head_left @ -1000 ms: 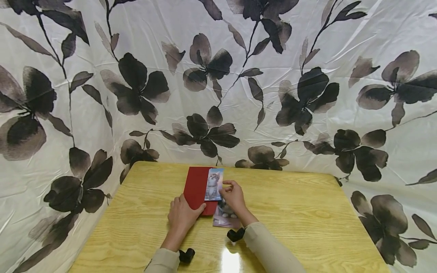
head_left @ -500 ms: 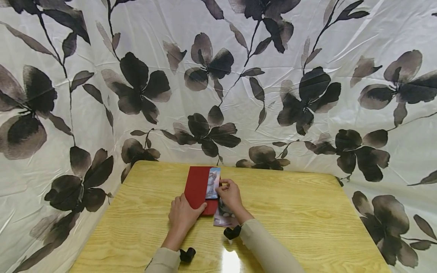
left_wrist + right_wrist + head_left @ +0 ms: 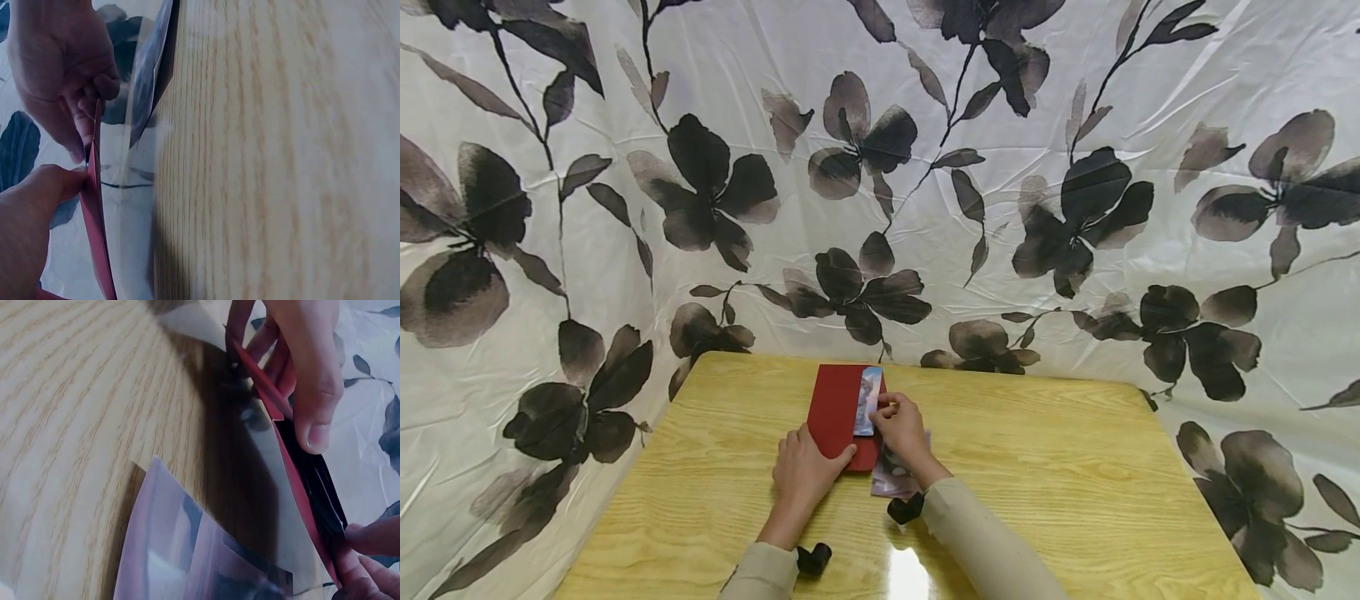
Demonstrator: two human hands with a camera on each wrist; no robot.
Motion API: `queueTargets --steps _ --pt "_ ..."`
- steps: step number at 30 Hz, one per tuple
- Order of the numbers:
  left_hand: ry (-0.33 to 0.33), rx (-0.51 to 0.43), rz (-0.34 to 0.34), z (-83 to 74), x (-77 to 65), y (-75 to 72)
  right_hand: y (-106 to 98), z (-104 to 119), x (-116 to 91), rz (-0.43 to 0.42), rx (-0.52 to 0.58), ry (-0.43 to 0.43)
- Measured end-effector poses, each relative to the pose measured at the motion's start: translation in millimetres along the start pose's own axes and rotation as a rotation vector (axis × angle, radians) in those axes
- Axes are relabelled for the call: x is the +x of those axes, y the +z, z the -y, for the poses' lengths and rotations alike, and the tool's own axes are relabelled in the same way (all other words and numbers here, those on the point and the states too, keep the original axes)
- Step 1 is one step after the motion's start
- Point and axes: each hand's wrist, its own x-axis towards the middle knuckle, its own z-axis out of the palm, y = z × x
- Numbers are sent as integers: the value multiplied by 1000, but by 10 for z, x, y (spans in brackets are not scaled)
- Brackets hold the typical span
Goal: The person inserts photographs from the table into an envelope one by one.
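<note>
My left hand grips the near left part of a red envelope, thumb on top and fingers beneath it in the right wrist view. A kitten picture card lies partly inside the envelope; only a narrow strip shows at its right side. My right hand pinches the right edge of this card, beside the envelope's flap. Raised off the tabletop, the envelope casts a shadow in the right wrist view. Partly under my right hand lies another glossy picture, its corner curling up.
Both hands work over a yellow wood-grain table. A pale curtain with dark flowers hangs behind and beside the table. Black wrist-camera mounts sit by both cuffs.
The right hand has moved left, sliding the kitten card further into the red envelope, so less of the picture shows. The left hand has kept its hold on the envelope.
</note>
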Motion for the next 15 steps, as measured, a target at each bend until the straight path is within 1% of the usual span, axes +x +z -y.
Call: queueTargets --steps 4,9,15 --pt "-3 6 1 -2 -3 -2 20 2 2 -8 -7 2" --pt "-4 3 -3 -6 -3 -3 42 7 10 -19 -18 -14" --pt "-6 4 -4 -17 2 -6 66 22 24 -26 -71 -13"
